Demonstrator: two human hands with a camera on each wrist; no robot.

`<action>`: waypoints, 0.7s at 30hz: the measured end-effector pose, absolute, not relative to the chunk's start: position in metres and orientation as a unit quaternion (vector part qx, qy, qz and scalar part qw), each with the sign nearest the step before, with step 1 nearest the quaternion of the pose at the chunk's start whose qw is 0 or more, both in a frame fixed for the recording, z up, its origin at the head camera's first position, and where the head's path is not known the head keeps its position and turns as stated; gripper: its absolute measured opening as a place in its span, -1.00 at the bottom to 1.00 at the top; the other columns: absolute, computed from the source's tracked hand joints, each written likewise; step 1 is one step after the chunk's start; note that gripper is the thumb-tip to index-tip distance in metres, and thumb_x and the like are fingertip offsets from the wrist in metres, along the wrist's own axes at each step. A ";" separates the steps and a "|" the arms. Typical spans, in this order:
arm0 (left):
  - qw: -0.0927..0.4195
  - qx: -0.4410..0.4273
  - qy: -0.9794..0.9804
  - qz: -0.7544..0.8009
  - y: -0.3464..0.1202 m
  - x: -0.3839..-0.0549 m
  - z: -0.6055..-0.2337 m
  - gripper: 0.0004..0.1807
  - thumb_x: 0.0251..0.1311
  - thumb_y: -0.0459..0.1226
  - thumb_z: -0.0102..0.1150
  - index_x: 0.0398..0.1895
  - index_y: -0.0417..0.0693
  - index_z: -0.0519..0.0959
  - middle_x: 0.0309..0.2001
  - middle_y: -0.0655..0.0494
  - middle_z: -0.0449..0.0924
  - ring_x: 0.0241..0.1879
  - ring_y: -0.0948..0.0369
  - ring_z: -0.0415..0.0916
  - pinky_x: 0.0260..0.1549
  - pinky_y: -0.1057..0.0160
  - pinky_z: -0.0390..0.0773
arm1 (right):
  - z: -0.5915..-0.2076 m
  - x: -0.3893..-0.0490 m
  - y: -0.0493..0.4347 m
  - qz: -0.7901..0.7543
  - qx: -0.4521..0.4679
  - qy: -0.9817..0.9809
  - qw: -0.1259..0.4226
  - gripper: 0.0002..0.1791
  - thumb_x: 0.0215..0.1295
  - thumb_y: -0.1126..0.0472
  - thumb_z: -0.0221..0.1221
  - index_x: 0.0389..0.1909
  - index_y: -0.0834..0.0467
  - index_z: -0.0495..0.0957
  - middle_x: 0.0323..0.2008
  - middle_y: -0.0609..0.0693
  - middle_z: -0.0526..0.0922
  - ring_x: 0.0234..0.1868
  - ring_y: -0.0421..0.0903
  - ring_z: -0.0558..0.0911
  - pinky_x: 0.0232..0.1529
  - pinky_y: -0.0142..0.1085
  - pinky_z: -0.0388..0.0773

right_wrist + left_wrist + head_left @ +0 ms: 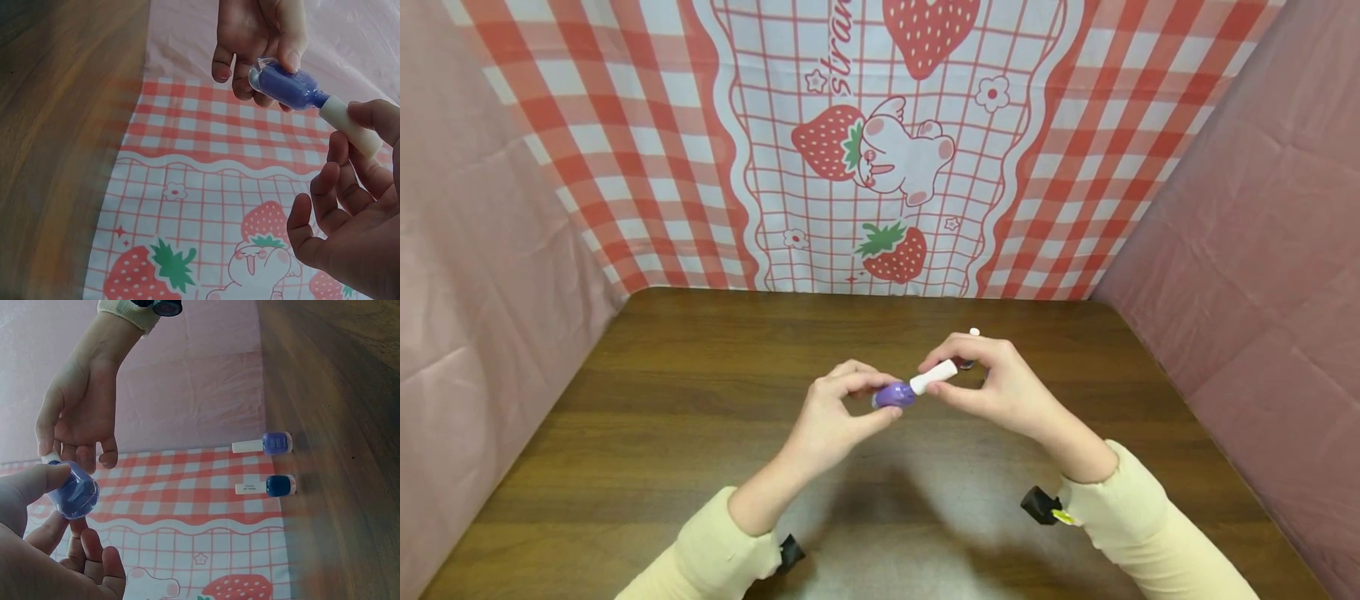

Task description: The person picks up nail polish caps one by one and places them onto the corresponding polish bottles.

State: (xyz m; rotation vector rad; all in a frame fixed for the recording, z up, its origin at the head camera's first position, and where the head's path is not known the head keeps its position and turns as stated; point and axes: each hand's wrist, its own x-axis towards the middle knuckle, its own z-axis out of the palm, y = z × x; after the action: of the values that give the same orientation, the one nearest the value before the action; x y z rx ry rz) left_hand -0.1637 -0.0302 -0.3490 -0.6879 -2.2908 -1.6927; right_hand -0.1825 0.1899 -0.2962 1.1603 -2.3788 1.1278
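Between thumb and fingers my left hand (827, 417) pinches a bottle of purple nail polish (893, 395), held tilted above the table. My right hand (1000, 385) grips its white cap (934, 377) between thumb and fingers. In the right wrist view, a short stretch of purple neck (320, 99) shows between the bottle's shoulder and the cap; the brush cannot be seen. The left wrist view shows the bottle's clear base (84, 503) facing the camera, with most of the cap hidden by the left thumb.
Two more nail polish bottles stand on the wooden table (700, 350): a purple one (276, 443) and a dark blue-looking one (280, 485), both with white caps. In the head view, the right hand mostly hides them. A strawberry-print cloth (880, 250) hangs behind; pink cloths flank the table.
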 end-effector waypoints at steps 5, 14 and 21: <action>0.098 -0.234 -0.776 -0.577 -0.030 -0.164 -0.350 -0.74 -0.08 -0.27 0.45 -0.23 0.00 0.70 -0.26 0.21 0.62 -0.20 0.25 0.48 -0.17 0.28 0.47 | -0.296 -0.182 0.189 0.392 0.392 -0.823 0.127 -0.78 0.01 0.30 0.39 -0.28 0.05 0.66 -0.35 -0.19 0.65 -0.34 -0.23 0.48 -0.24 -0.36 0.32; 0.086 -0.235 -0.774 -0.581 -0.027 -0.166 -0.353 -0.72 -0.09 -0.30 0.45 -0.23 -0.06 0.70 -0.28 0.18 0.64 -0.28 0.26 0.47 -0.26 0.24 0.48 | -0.296 -0.186 0.186 0.397 0.370 -0.833 0.112 -0.80 0.02 0.24 0.40 -0.32 -0.05 0.68 -0.40 -0.25 0.65 -0.38 -0.22 0.43 -0.33 -0.37 0.32; 0.073 -0.228 -0.765 -0.598 -0.022 -0.167 -0.352 -0.73 -0.06 -0.30 0.43 -0.22 -0.09 0.70 -0.27 0.15 0.65 -0.31 0.28 0.49 -0.29 0.25 0.53 | -0.296 -0.189 0.183 0.414 0.340 -0.838 0.104 -0.82 -0.03 0.38 0.39 -0.36 0.13 0.67 -0.40 -0.09 0.69 -0.41 -0.18 0.47 -0.41 -0.38 0.35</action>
State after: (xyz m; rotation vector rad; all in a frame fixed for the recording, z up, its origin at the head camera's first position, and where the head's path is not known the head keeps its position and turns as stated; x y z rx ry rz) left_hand -0.1666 -0.0220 -0.3521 -0.6859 -2.2976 -1.7950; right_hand -0.1888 0.1831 -0.2956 1.0040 -2.4706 1.2204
